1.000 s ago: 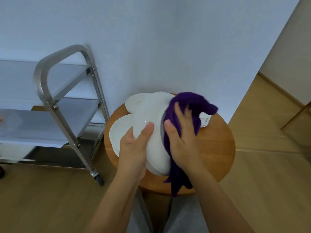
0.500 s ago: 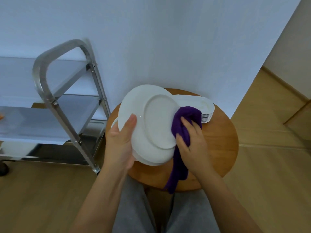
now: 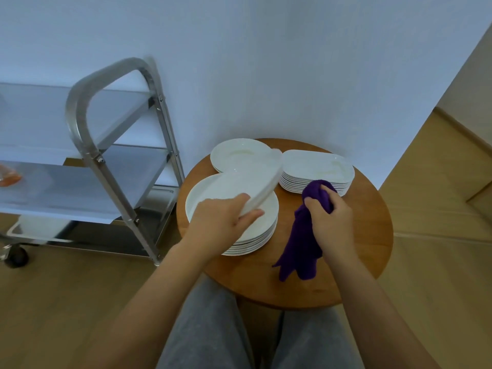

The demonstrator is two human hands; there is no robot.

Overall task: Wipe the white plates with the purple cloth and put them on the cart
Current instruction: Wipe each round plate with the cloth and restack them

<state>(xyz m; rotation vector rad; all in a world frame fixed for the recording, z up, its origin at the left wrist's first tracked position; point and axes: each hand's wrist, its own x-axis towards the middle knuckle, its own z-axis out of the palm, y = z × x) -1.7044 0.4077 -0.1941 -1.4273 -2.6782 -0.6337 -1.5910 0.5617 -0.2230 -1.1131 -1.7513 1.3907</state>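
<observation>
My left hand (image 3: 222, 218) grips a white plate (image 3: 262, 186) by its near rim, tilted and blurred, above a stack of round white plates (image 3: 250, 237) on the round wooden table (image 3: 359, 251). My right hand (image 3: 330, 217) holds the bunched purple cloth (image 3: 300, 249), which hangs down onto the table, apart from the held plate. A second stack of round plates (image 3: 237, 154) sits at the back. A stack of oblong white plates (image 3: 316, 169) stands at the back right. The steel cart (image 3: 101, 161) stands to the left.
The cart has a bent handle bar (image 3: 80, 102) and flat shelves; something orange (image 3: 9, 177) lies at the left edge of its middle shelf. A caster wheel (image 3: 17, 255) shows at lower left. White walls meet behind the table. My grey-trousered knees (image 3: 210, 328) are under the table's front edge.
The plate has swung from facing me to a flatter tilt over the left stack. My right hand has drawn the cloth off the plate, rightward and down toward the table.
</observation>
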